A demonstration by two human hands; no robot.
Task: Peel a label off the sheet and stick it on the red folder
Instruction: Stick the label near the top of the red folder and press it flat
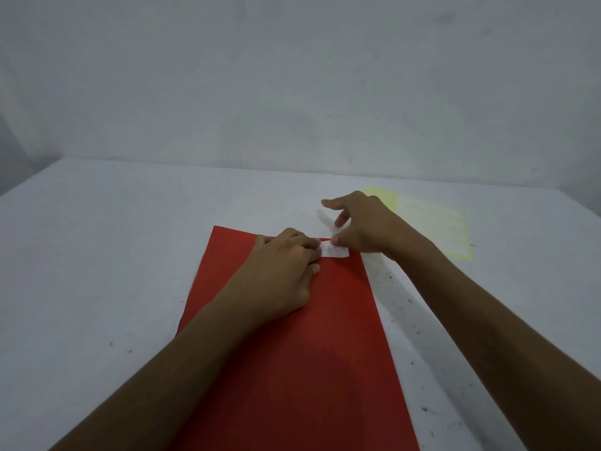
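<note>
Red folder point(292, 353) bears the label point(336, 252) between both pressing hands.

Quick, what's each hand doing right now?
Left hand: fingers pressing the white label onto the red folder.
Right hand: fingertips on the label's far edge.

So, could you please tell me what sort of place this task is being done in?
Probably a plain indoor work table, not a furnished office: a bare, speckled white tabletop against a blank grey wall, holding only the red folder and a yellow label sheet.
</note>
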